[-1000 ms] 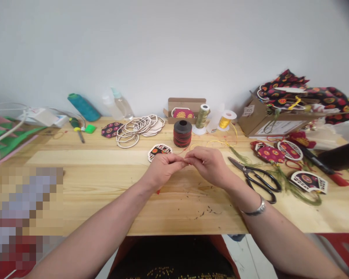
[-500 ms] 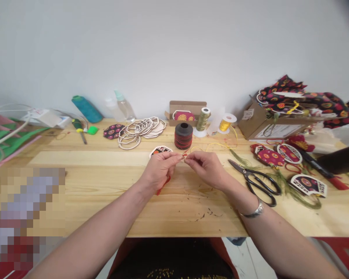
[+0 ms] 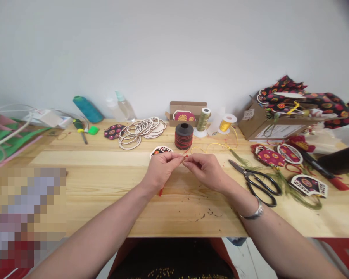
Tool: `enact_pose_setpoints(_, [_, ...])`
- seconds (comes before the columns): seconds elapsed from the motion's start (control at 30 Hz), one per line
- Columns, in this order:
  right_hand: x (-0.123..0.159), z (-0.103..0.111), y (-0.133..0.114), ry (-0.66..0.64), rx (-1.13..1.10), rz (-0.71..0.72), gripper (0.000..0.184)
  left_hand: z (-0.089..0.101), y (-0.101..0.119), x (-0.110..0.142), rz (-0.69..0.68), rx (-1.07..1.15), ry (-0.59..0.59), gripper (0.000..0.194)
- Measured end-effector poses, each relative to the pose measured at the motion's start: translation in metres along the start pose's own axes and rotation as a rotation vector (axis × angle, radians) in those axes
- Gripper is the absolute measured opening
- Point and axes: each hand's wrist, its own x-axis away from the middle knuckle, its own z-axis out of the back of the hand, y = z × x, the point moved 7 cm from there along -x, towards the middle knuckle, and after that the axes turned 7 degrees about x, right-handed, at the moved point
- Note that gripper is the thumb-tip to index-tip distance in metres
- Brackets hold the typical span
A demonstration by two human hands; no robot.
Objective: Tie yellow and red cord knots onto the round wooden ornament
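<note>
My left hand (image 3: 162, 167) is closed in a pinch on a red cord (image 3: 161, 192), whose end hangs below the palm. Right beside it, my right hand (image 3: 205, 168) pinches the same cord, and the fingertips of both hands nearly meet. A small bit of red shows between them; its knot or loop is too small to make out. Partly hidden behind my left hand lies a patterned ornament (image 3: 160, 150) with a pale fretwork rim. Just beyond the fingers stands a black spool of dark red cord (image 3: 184, 136).
Black-handled scissors (image 3: 257, 180) lie right of my right hand. Finished ornaments with tassels (image 3: 308, 184) and a full cardboard box (image 3: 275, 126) are farther right. Behind are a green thread spool (image 3: 203, 123), a yellow spool (image 3: 227, 123), pale wooden frames (image 3: 142, 130) and a screwdriver (image 3: 80, 130).
A second ago the fingertips were together; they parted slightly, then came close again. Both hands keep pinching the red cord. The view has shifted a little.
</note>
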Motion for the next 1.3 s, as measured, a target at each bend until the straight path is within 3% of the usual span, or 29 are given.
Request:
enact_pose_setpoints(0.47, [0.002,-0.002,-0.011,-0.023,0.108,0.086,0.018,0.005,0.013,0.001,-0.202,-0.241,0.070,0.010])
enact_pose_setpoints(0.77, [0.003,-0.002,-0.016,-0.051,0.131,0.156,0.023,0.003,0.018,0.007,-0.220,-0.249,0.117,0.009])
enact_pose_setpoints(0.9, [0.005,0.000,-0.019,0.032,0.338,0.224,0.023,0.005,0.017,0.004,-0.191,-0.196,0.110,0.010])
enact_pose_setpoints(1.0, [0.008,0.003,-0.026,0.110,0.605,0.324,0.026,0.006,0.016,0.001,-0.173,-0.214,0.081,0.010])
enact_pose_setpoints(1.1, [0.010,0.005,-0.030,0.135,0.702,0.383,0.029,0.000,0.013,0.000,-0.167,-0.272,0.002,0.010])
enact_pose_setpoints(1.2, [0.006,0.010,-0.024,0.150,0.601,0.319,0.029,-0.009,0.013,0.003,-0.163,-0.291,-0.116,0.012])
enact_pose_setpoints(1.3, [0.000,0.014,-0.008,0.134,0.311,0.171,0.021,-0.013,0.014,0.006,-0.144,-0.233,-0.182,0.013])
